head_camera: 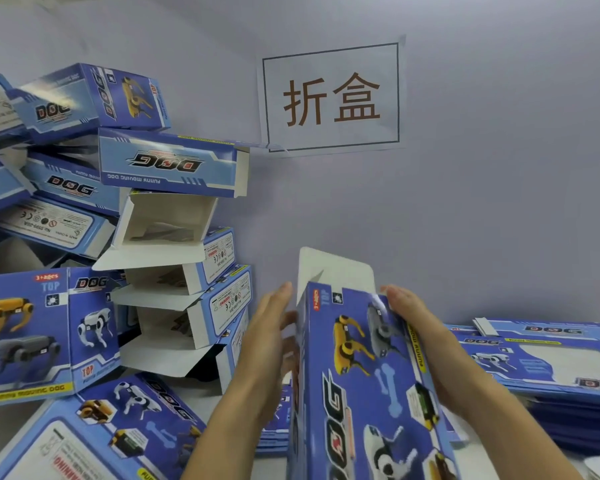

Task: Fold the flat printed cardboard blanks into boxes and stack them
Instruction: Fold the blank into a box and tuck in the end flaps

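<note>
A blue printed box (364, 375) with robot dogs and the word DOG stands between my hands, its white top flap (336, 268) pointing up and away. My left hand (267, 344) lies flat against the box's left side with straight fingers. My right hand (413, 327) grips the right edge near the top, fingers curled over the printed face. A stack of flat blanks (548, 368) lies on the table at the right. Folded boxes (174, 258) are piled at the left, several with open ends.
A paper sign (331, 98) with two characters is taped to the pale wall behind. More folded boxes (25, 334) crowd the left and near-left. Flat blanks (274, 438) also lie under my hands on the table.
</note>
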A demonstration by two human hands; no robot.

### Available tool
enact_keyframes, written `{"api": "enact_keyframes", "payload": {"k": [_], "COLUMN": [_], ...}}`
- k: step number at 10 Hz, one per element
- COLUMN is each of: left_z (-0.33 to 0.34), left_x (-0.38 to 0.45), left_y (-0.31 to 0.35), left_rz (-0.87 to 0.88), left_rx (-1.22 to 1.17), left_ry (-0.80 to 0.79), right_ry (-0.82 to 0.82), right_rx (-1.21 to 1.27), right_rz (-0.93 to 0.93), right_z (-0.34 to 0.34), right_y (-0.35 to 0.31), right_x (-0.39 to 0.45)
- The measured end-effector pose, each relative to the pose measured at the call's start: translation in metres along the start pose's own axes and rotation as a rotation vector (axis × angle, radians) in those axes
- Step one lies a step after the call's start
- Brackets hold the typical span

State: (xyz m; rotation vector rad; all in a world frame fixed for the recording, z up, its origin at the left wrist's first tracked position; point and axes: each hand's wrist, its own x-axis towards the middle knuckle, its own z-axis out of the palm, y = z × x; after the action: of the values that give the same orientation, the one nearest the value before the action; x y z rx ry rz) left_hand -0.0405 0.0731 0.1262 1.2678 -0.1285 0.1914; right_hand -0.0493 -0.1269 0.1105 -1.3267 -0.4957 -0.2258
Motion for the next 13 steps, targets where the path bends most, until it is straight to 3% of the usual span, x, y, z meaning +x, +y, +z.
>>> {"api": "enact_keyframes", "payload": {"k": [1,2,3,4,5,9,12,13], "left_z": [-0.008,-0.016,-0.014,-0.006,-0.002,-0.006,0.002,0.001], "left_x": [0.001,-0.002,-0.004,-0.006,-0.005,-0.006,-0.005,-0.005], "left_y": [0.006,0.012,0.016,0.016,0.017,0.015,0.013,0.008], "left_rz": [0.049,0.043,0.067,0.115,0.211,0.391,0.295,0.187], "left_rx": [0.039,0.099,0.154,0.189,0.248,0.276,0.207,0.115], "left_ry": [0.0,0.004,-0.086,-0.166,-0.19,-0.169,-0.142,-0.18], "right_ry": [0.082,-0.128,-0.224,0.014,0.083,0.116,0.239,0.473], "right_rx": [-0.07,-0.084,-0.03,-0.263,-0.27,-0.118,-0.067,0.024], "right_rz": [0.115,0.168,0.231,0.157,0.048,-0.057,-0.074,-0.123], "right_z": [0.012,0.03,0.025,0.017,0.025,0.038,0.03,0.009], "right_y": [-0.008,-0.01,-0.014,-0.005,-0.01,-0.014,-0.014,-0.016], "right_x": [0.005,-0.004,-0.002,0.009,0.014,0.013,0.014,0.015]}}
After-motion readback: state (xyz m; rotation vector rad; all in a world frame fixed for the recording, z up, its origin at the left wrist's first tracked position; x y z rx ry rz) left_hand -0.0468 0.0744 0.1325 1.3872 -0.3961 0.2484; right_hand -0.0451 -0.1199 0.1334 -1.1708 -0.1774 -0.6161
